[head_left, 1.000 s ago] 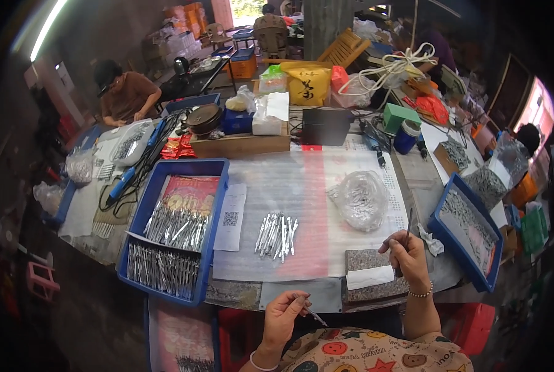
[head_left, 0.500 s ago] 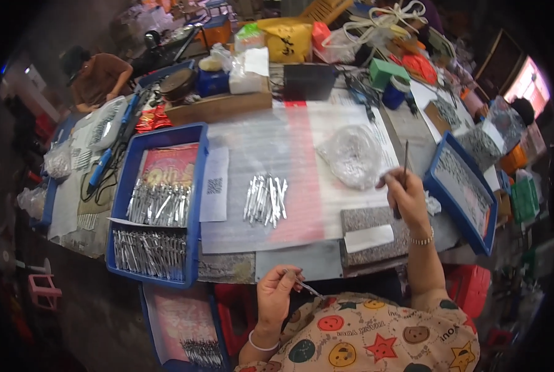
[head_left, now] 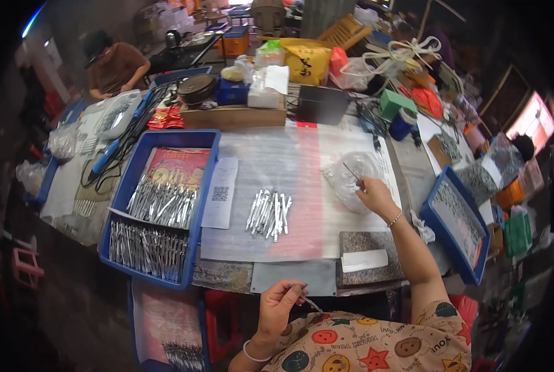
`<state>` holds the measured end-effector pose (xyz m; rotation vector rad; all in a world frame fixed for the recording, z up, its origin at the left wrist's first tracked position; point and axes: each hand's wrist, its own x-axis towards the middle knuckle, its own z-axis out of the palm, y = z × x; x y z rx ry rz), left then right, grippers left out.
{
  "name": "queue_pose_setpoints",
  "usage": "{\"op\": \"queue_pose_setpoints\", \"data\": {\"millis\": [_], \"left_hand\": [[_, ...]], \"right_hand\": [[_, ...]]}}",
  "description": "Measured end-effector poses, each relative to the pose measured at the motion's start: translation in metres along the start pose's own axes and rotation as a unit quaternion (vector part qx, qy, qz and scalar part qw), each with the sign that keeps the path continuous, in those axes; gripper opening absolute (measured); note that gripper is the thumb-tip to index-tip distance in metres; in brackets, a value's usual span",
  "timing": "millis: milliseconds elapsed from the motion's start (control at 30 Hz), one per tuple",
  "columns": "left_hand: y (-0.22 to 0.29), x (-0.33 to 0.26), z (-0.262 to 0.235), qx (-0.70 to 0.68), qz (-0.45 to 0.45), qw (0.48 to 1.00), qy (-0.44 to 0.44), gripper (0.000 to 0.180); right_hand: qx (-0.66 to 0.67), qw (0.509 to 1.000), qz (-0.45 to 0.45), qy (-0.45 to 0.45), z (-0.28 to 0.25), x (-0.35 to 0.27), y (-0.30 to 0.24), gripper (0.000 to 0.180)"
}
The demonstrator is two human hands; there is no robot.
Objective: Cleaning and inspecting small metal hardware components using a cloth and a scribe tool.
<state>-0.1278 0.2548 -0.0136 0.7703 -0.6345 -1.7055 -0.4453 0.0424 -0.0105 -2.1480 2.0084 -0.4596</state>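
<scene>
My left hand is near the front edge of the table, its fingertips pinched on a slim silvery metal piece. My right hand grips a thin dark stick-like tool; its exact kind cannot be made out. The tool's tip points over a round clear plastic bag, whose small contents are too fine to tell. Left of the bag, a loose pile of similar silvery pieces lies on a translucent sheet.
A blue tray at left holds rows of metal pieces. Another blue tray stands at right. By the front edge lies a speckled slab with white paper on it. A co-worker sits at far left.
My right hand has moved forward and left, bringing the tool over the plastic bag. My left hand keeps its pinch on the metal piece. The view has shifted slightly.
</scene>
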Motion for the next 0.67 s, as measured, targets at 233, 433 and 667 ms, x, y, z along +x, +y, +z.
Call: {"op": "queue_pose_setpoints", "data": {"millis": [233, 433, 667], "left_hand": [[0.001, -0.002, -0.010, -0.002, -0.015, 1.000, 0.003, 0.017], [0.006, 0.001, -0.017, 0.012, -0.011, 1.000, -0.009, 0.018], [0.007, -0.002, -0.024, 0.012, -0.001, 1.000, -0.009, 0.019]], "right_hand": [[-0.088, 0.996, -0.011, 0.002, 0.017, 0.015, -0.007, 0.014], [-0.126, 0.991, -0.036, 0.010, 0.024, 0.024, -0.001, 0.015], [-0.091, 0.996, 0.005, 0.003, 0.018, 0.020, -0.003, 0.017]]}}
